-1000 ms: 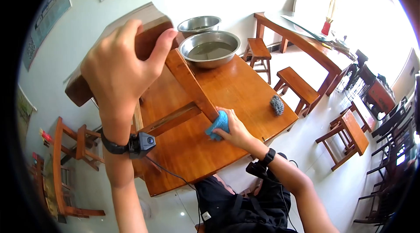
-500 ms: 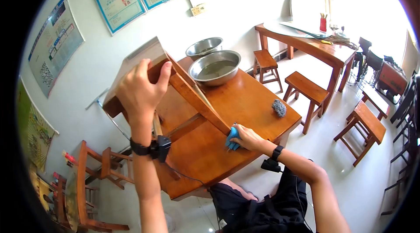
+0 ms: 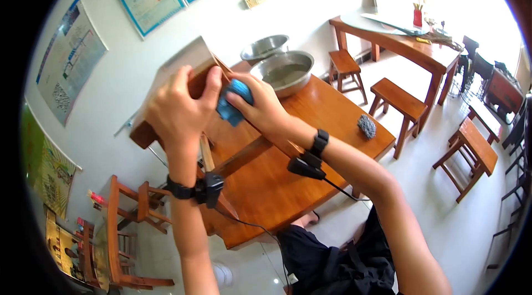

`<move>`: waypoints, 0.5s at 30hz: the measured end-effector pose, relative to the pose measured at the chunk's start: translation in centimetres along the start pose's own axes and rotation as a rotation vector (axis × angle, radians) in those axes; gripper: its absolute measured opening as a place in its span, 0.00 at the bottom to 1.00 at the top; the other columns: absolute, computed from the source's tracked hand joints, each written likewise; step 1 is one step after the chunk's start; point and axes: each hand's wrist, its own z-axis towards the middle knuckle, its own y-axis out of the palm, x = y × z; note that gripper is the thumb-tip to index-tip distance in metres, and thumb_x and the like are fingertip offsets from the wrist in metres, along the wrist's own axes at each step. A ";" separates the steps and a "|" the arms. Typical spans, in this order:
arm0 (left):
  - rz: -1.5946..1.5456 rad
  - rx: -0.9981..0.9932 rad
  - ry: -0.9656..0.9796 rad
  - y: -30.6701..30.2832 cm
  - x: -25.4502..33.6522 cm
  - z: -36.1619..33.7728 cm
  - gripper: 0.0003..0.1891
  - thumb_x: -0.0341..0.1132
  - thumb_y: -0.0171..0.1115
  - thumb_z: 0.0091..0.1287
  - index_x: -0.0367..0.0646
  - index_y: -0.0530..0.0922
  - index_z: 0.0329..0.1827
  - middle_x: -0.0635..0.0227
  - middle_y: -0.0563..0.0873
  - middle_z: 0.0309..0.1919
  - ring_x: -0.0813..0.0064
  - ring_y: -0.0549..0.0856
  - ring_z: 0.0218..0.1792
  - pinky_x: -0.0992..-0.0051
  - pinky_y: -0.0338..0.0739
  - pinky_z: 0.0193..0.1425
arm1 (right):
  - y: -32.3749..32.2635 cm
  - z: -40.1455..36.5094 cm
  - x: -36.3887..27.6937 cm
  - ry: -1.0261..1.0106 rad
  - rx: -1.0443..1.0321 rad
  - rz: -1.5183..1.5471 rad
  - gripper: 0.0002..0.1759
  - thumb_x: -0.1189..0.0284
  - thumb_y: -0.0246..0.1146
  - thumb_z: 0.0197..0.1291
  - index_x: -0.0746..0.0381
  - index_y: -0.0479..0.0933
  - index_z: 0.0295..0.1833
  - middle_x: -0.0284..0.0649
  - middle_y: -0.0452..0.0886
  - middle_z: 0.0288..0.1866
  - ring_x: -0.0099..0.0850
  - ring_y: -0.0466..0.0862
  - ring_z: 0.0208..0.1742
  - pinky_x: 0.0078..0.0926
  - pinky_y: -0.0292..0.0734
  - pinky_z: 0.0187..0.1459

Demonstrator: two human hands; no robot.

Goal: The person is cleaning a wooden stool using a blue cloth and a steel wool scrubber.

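A wooden stool (image 3: 188, 56) is tilted over on the brown wooden table (image 3: 327, 112), with its legs slanting toward me. My left hand (image 3: 180, 106) grips the edge of its seat, thumb on the near side. In my right hand (image 3: 263, 103) is a bunched blue cloth (image 3: 238, 95), pressed against a stool leg close to the seat. The two hands are almost side by side. Part of that leg is hidden behind my right hand and forearm.
Two metal basins stand at the table's back, the nearer basin (image 3: 296, 87) holding murky water, the other basin (image 3: 252, 54) behind it. A grey scouring ball (image 3: 367, 127) lies near the right corner. Wooden stools (image 3: 399, 98) and a side table (image 3: 388, 42) stand to the right.
My right hand has moved with the blue cloth from the leg's lower end up to the seat. My left hand keeps its hold. The view has shifted slightly.
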 end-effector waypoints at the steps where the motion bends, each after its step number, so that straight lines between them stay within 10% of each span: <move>1: 0.003 0.039 0.030 0.2 -0.2 0.0 0.26 0.63 0.70 0.65 0.45 0.90 0.36 0.58 0.91 0.28 0.54 0.92 0.29 0.61 0.86 0.32 | -0.3 0.8 -0.5 0.059 -0.031 0.041 0.24 0.64 0.70 0.71 0.70 0.78 0.62 0.57 0.85 0.54 0.53 0.86 0.56 0.43 0.81 0.57; 9: -0.017 0.133 0.107 1.0 -1.0 -0.1 0.27 0.64 0.71 0.65 0.46 0.90 0.34 0.65 0.92 0.25 0.63 0.92 0.26 0.68 0.85 0.30 | -9.1 -4.1 7.3 0.373 -0.068 -0.127 0.14 0.64 0.61 0.79 0.66 0.78 0.52 0.49 0.87 0.40 0.38 0.89 0.40 0.36 0.82 0.41; 15: 0.000 0.086 0.061 1.0 -1.0 -0.4 0.27 0.65 0.70 0.66 0.46 0.91 0.36 0.66 0.92 0.26 0.64 0.93 0.28 0.70 0.84 0.31 | -13.9 -11.3 17.0 0.348 -0.370 -0.458 0.22 0.57 0.62 0.77 0.67 0.78 0.60 0.65 0.78 0.67 0.58 0.76 0.72 0.49 0.74 0.69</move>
